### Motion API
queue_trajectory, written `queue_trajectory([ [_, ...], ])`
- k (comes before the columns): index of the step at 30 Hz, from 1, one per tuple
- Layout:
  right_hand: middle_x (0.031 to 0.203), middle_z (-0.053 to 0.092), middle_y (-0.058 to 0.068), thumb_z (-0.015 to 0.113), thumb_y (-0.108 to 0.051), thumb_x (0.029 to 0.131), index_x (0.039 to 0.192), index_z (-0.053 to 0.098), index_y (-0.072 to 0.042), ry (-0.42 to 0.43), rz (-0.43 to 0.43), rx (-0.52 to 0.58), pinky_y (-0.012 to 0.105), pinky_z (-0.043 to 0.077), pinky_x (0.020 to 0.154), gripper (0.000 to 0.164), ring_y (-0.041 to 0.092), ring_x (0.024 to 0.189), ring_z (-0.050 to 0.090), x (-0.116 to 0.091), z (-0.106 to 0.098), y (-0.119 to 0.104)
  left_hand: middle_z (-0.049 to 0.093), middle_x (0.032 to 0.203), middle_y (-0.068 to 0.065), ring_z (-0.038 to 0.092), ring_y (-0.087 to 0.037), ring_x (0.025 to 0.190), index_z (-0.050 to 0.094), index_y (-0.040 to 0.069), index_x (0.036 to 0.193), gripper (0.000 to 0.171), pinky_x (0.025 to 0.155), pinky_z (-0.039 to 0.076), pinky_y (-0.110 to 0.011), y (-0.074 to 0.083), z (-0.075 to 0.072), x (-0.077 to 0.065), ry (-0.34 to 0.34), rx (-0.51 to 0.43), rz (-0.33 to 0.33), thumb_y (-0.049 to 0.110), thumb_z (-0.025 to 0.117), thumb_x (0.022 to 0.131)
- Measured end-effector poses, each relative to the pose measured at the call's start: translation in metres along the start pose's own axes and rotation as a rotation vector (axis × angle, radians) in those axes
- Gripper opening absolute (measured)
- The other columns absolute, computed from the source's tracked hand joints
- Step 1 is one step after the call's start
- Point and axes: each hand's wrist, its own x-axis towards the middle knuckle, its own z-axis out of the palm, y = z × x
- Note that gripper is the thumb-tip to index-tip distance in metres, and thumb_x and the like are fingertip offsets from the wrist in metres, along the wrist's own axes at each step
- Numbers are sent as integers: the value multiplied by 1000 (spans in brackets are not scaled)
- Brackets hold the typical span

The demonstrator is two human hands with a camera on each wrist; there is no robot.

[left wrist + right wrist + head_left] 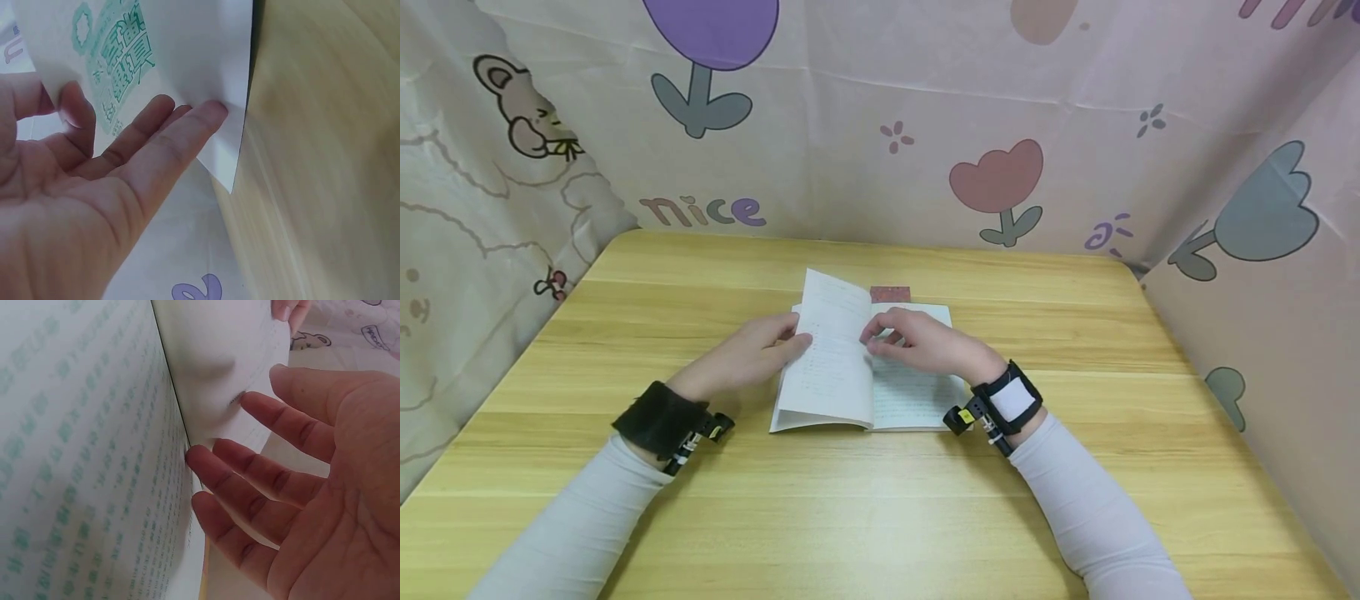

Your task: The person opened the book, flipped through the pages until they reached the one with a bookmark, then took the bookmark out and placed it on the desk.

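An open book (pixel 913 400) lies on the wooden table, its left leaf (pixel 831 367) raised and tilted up. My left hand (pixel 752 354) pinches that side at its outer edge, thumb on the front. The fingers spread behind it against a white page (pixel 194 50) printed in green in the left wrist view. Over the middle fold, my right hand (pixel 921 342) bends loosely, with nothing gripped. In the right wrist view its fingertips (pixel 201 456) are right at the fold, beside a page (pixel 81 444) of green text.
A dark pink rectangular piece (pixel 890 294) sticks out behind the book's far edge. The wooden table (pixel 880 508) reaches back to a printed cloth (pixel 850 183), which also hangs along both sides. Each wrist wears a black strap with a small camera.
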Motion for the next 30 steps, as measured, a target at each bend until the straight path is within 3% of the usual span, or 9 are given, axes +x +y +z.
queue_trajectory([
  [6, 108, 58, -7, 57, -27, 98, 118, 63, -14, -32, 22, 2, 21, 48, 81, 24, 9, 93, 58, 0, 3, -1, 54, 77, -5, 50, -21, 71, 51, 9, 83, 24, 63, 46, -33, -1, 0, 1, 54, 54, -47, 28, 54, 98],
  [10, 108, 57, -7, 56, -28, 98, 120, 63, -15, -43, 34, -13, 21, 48, 80, 26, 8, 94, 58, 0, 4, -4, 49, 73, -7, 47, -22, 68, 48, 9, 77, 27, 60, 44, -33, 1, -1, 1, 90, 93, -71, 26, 59, 94],
  [16, 105, 55, -6, 57, -28, 98, 121, 63, -16, -54, 40, -38, 23, 49, 80, 27, 6, 93, 57, 0, 4, -6, 52, 80, -7, 48, -22, 73, 51, 9, 77, 26, 63, 44, -32, 1, -1, 1, 117, 178, -80, 27, 62, 92],
  [24, 103, 55, -7, 59, -30, 97, 123, 64, -20, -63, 56, -63, 21, 48, 80, 29, 2, 93, 55, 0, 5, -4, 56, 92, -12, 50, -24, 80, 56, 5, 94, 25, 65, 46, -34, -2, 1, 2, 137, 252, -80, 27, 65, 89],
  [27, 105, 55, -6, 58, -30, 97, 124, 63, -20, -64, 52, -70, 23, 48, 80, 29, 2, 93, 54, -1, 6, -4, 58, 100, -16, 53, -27, 86, 56, -2, 113, 38, 72, 49, -37, -2, 1, 2, 134, 253, -92, 26, 66, 89],
  [30, 109, 57, -3, 58, -30, 97, 125, 62, -19, -67, 37, -71, 27, 48, 83, 31, 4, 96, 54, -1, 6, -4, 58, 106, -18, 53, -28, 89, 43, -7, 136, 63, 76, 49, -39, -2, 1, 2, 127, 253, -107, 24, 68, 88],
])
